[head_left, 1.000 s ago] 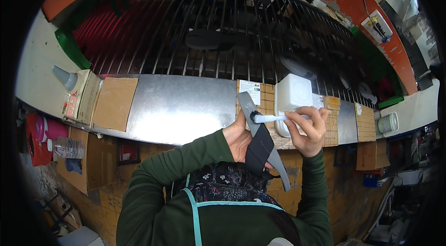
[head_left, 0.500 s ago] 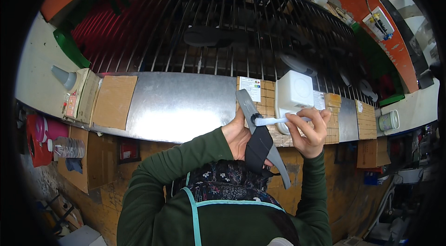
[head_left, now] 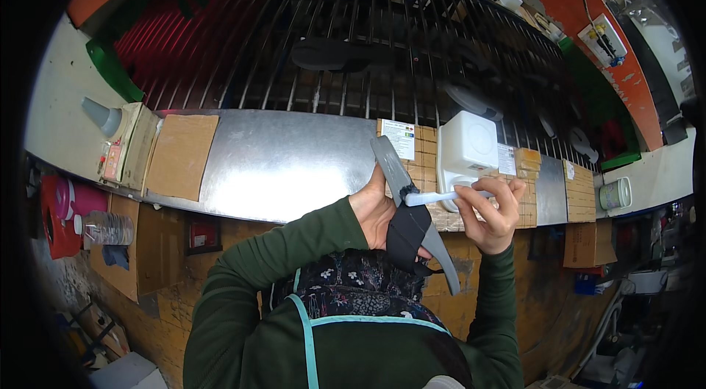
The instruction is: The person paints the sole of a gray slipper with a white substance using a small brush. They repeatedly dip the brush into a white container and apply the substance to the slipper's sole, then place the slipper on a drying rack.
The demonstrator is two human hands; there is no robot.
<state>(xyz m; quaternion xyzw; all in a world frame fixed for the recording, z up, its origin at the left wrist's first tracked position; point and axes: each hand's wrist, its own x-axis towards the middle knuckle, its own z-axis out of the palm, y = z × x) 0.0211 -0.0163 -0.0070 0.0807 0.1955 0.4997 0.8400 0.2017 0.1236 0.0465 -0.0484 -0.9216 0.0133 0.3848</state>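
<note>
A sandal with a grey sole and a wide black strap (head_left: 409, 233) is held tilted in front of me. My left hand (head_left: 373, 216) is closed around it from the left side, partly hidden behind the sole and strap. Between the fingers of my right hand (head_left: 491, 218) is a slim pale brush (head_left: 434, 198), like a toothbrush, its dark bristle end touching the sandal near the strap's edge. A white square bottle (head_left: 471, 140) lies or stands in a white holder just beyond my right hand.
Past the metal ledge (head_left: 294, 161) runs a rack of metal rods carrying dark sandals (head_left: 342, 56). Cardboard (head_left: 180, 157) and a grey cone (head_left: 101, 117) are at left. Yellowish blocks (head_left: 527, 162) and a pale green-white tub (head_left: 615, 192) stand at right.
The brush end has slid slightly down along the sandal, and its handle lies flatter. My right hand has dropped a little; the sandal has shifted only slightly.
</note>
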